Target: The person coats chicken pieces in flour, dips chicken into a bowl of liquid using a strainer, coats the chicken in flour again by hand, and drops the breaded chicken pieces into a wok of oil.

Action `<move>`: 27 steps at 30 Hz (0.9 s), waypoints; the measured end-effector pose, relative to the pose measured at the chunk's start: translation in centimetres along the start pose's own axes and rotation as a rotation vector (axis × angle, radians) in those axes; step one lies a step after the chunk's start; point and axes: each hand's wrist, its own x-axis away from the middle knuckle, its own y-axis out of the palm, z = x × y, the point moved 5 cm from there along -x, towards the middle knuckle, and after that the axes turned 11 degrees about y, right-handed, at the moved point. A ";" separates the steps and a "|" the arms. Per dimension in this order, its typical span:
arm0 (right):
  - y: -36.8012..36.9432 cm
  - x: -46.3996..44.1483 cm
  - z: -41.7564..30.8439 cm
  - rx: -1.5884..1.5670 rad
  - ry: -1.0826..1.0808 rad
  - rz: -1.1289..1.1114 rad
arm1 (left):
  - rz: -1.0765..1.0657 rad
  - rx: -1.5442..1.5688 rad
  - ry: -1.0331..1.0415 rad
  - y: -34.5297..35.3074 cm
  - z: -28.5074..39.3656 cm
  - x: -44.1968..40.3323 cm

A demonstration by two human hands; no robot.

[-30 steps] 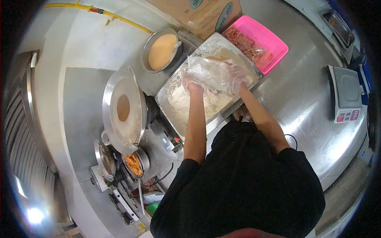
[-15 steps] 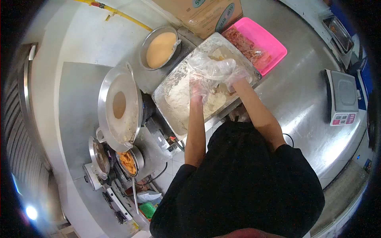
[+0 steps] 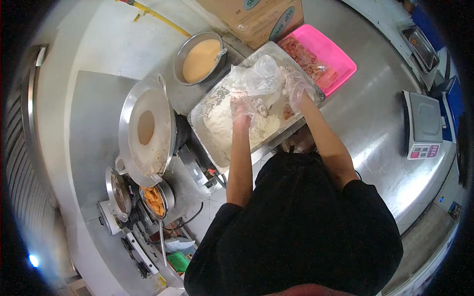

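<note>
A metal tray (image 3: pixel 201 143) of white flour (image 3: pixel 222 123) lies in front of me. Over it is a clear plastic bag (image 3: pixel 261 76), puffed up between my hands. My left hand (image 3: pixel 241 106), in a clear plastic glove, is at the bag's lower left, its fingers closed near floured pieces. My right hand (image 3: pixel 297 91), also gloved, is at the bag's right side above the flour; plastic and flour blur its fingers. A reddish piece (image 3: pixel 288 111) shows in the flour below my right hand.
A pink tub (image 3: pixel 340 54) with raw meat (image 3: pixel 302 54) stands behind the tray, beside a cardboard box (image 3: pixel 256 22). Left are a bowl of batter (image 3: pixel 200 61), a large wok (image 3: pixel 143 158) and a strainer of fried food (image 3: pixel 153 200). A scale (image 3: pixel 427 118) stands right.
The plastic bag has bunched up and shifted away from me. My right hand has moved slightly up, and a reddish piece now shows below it. The whole view has shifted a little.
</note>
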 end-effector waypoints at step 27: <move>-7.0 5.9 -3.0 -0.241 0.078 0.079 | -0.256 -1.049 0.145 5.5 5.1 5.3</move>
